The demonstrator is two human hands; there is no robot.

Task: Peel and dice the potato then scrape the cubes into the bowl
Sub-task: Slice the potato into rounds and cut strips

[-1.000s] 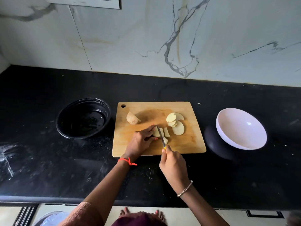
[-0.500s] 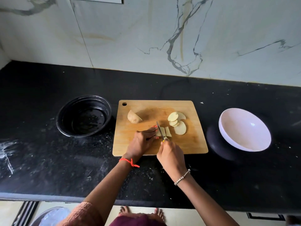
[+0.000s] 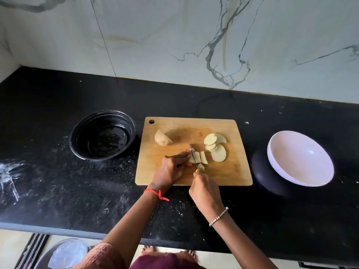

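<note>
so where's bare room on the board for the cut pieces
Cutting board: the near right corner, between round slices and right hand, is bare; so is the far strip behind the potato half. Crowded centre: left hand, knife, strips.

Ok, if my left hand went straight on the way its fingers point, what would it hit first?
Probably the knife, whose blade crosses just ahead of the left hand, over the potato strips; depth there is hard to judge.
</note>
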